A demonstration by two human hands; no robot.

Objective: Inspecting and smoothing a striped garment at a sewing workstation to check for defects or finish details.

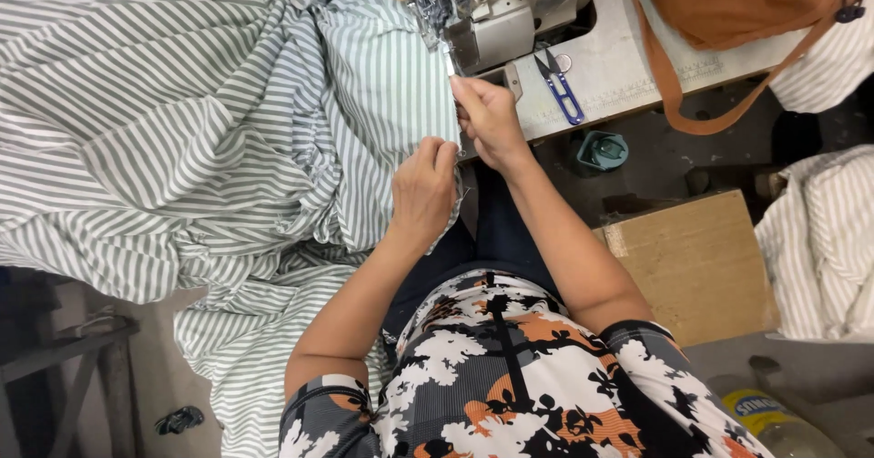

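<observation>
Left hand [421,189] pinches edge of striped fabric [209,121], fingers closed on hem. Right hand [489,117] at 1 o'clock from it, fingertips pinched on same edge just below sewing machine [492,7]. Fabric spreads from centre to 9 o'clock. Blue thread snips [560,85] on table [628,66]. Orange bag [737,3] at 1 o'clock, contents hidden. Cardboard box [696,262] at 3 o'clock. Plastic bottle [774,422] with yellow-blue label at 5 o'clock.

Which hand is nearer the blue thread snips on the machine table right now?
Right. The right hand pinches the striped fabric edge by the sewing machine, just left of the blue thread snips. The left hand grips the same edge lower down, farther from them.
</observation>
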